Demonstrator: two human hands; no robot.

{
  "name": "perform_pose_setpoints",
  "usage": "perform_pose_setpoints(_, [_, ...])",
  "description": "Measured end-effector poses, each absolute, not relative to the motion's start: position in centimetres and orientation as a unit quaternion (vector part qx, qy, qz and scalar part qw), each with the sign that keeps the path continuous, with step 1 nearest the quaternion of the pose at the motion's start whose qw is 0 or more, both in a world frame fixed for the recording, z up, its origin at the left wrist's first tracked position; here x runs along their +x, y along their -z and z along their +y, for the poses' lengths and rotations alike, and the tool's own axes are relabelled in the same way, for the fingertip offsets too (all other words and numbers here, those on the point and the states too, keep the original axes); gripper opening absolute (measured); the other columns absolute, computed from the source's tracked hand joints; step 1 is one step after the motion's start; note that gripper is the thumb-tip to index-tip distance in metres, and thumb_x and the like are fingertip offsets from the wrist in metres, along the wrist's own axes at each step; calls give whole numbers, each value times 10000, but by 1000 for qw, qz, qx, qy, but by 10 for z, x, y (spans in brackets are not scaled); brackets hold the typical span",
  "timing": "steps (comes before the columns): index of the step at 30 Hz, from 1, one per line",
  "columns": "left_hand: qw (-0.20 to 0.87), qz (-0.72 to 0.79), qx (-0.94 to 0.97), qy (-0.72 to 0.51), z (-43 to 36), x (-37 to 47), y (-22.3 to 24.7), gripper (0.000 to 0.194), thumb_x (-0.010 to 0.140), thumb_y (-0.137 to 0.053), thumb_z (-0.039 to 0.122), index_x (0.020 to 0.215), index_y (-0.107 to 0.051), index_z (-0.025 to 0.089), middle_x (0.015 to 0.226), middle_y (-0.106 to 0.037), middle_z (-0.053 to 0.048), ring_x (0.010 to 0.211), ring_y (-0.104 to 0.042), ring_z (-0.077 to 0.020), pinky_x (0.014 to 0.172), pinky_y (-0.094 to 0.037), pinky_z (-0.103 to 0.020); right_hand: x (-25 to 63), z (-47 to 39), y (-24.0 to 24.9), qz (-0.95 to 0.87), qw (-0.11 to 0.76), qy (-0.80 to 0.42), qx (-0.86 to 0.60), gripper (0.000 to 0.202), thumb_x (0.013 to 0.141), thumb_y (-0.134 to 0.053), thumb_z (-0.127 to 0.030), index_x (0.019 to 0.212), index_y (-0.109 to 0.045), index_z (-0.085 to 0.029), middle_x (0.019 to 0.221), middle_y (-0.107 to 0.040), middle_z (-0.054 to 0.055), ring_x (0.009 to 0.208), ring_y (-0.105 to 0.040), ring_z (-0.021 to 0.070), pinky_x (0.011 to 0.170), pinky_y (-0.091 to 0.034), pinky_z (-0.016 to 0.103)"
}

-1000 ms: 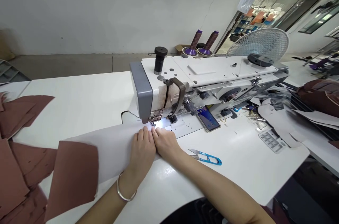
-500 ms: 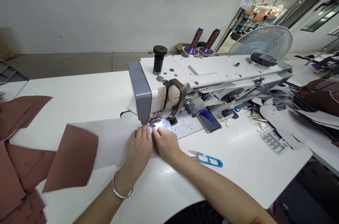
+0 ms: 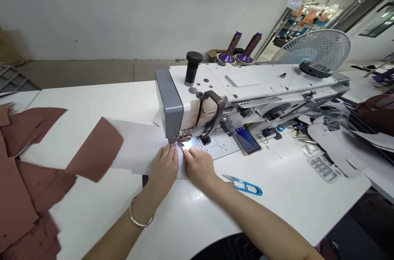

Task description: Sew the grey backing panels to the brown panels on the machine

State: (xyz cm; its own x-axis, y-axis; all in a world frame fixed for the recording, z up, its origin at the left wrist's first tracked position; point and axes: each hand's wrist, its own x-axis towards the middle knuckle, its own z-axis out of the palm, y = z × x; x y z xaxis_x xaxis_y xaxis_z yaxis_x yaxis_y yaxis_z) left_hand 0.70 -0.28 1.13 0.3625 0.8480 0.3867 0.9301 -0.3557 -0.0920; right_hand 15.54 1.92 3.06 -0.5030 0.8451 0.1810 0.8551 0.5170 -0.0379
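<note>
A pale sheet (image 3: 135,145) with a brown panel (image 3: 95,151) at its left end lies under the head of a sewing machine (image 3: 172,108). My left hand (image 3: 165,165) rests on the sheet, fingers stretched out close together, the tips just short of the lit presser foot (image 3: 184,139). Right beside it, my right hand (image 3: 199,165) has its thumb and curled fingers closed on the sheet's edge by the presser foot. The needle is too small to make out. Blue-handled thread snips (image 3: 246,186) lie to the right of my right hand.
Brown cut panels (image 3: 18,202) are piled at the left. A phone (image 3: 248,141) lies beneath the machine arm. Two thread cones (image 3: 234,44) and a fan (image 3: 314,46) stand behind it. Pale scraps (image 3: 332,145) cover the table's right side.
The pale sheet has turned, its brown end swinging away from me and nearer the machine. Both hands stay by the presser foot. The whole view has shifted slightly.
</note>
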Motion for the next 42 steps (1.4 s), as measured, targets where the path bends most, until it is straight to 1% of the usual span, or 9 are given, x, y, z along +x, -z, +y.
perform_pose_setpoints(4, [112, -518, -833, 158, 7, -11, -10, 386, 845, -319, 11, 1082, -619, 64, 1128, -648, -138, 1070, -573, -233, 954, -459, -393, 154, 15, -31, -872, 64, 30, -484, 187, 919, -431, -131, 930, -616, -159, 793, -572, 56, 723, -442, 173, 573, -230, 306])
perform_pose_setpoints(10, [104, -518, -833, 163, 9, -11, -14, 401, 842, -313, 10, 1101, -612, 72, 1137, -639, -153, 1100, -560, -242, 955, -457, -427, 147, 14, -32, -875, 37, 33, -482, 244, 924, -397, -113, 1083, -581, -118, 849, -574, 86, 752, -443, 189, 582, -252, 302])
perform_pose_setpoints(14, [144, -538, -813, 171, -6, 10, -17, 338, 852, -352, 32, 1019, -642, 80, 1078, -654, -152, 1040, -586, -245, 908, -484, -399, 147, 14, -33, -864, 43, 14, -501, 201, 945, -394, -140, 998, -588, -150, 844, -576, 71, 757, -454, 181, 594, -260, 293])
perform_pose_setpoints(18, [156, -553, -799, 176, -15, 22, -12, 381, 842, -328, 11, 1114, -591, 46, 1116, -633, -173, 1088, -559, -252, 929, -472, -400, 148, 12, -34, -860, 49, -5, -508, 181, 947, -412, -154, 886, -581, -171, 815, -570, 54, 746, -460, 173, 600, -269, 287])
perform_pose_setpoints(22, [150, -538, -811, 175, -8, 14, -6, 373, 858, -308, 30, 1110, -583, 40, 1134, -629, -164, 1098, -557, -236, 945, -462, -374, 148, 12, -34, -863, 44, -10, -504, 164, 924, -425, -128, 911, -585, -163, 817, -569, 57, 738, -457, 172, 586, -267, 286])
perform_pose_setpoints(28, [100, -527, -820, 200, 5, -1, -5, 367, 856, -308, 24, 1116, -566, 53, 1144, -617, -166, 1126, -531, -233, 972, -440, -410, 148, 13, -29, -872, 38, 5, -488, 192, 907, -428, -119, 1023, -577, -155, 826, -559, 60, 745, -443, 177, 561, -251, 292])
perform_pose_setpoints(30, [122, -519, -820, 210, 4, -1, -8, 345, 856, -325, 31, 1086, -581, 51, 1115, -627, -168, 1087, -547, -239, 954, -450, -409, 148, 12, -28, -874, 45, 11, -484, 190, 916, -419, -130, 1010, -582, -153, 812, -552, 58, 738, -435, 176, 559, -248, 293])
perform_pose_setpoints(35, [148, -505, -820, 227, -6, 5, -15, 291, 848, -375, 38, 960, -633, 113, 1004, -665, -123, 962, -588, -229, 849, -494, -384, 150, 12, -29, -883, 65, 18, -464, 174, 893, -430, -115, 920, -598, -150, 793, -544, 57, 720, -424, 173, 570, -253, 296])
perform_pose_setpoints(42, [142, -513, -813, 234, -2, 3, -8, 330, 841, -357, 25, 1036, -621, 58, 1067, -655, -155, 1063, -566, -236, 922, -477, -379, 149, 17, -27, -884, 77, 26, -460, 220, 897, -430, -118, 1058, -579, -131, 826, -562, 60, 752, -442, 177, 579, -273, 296])
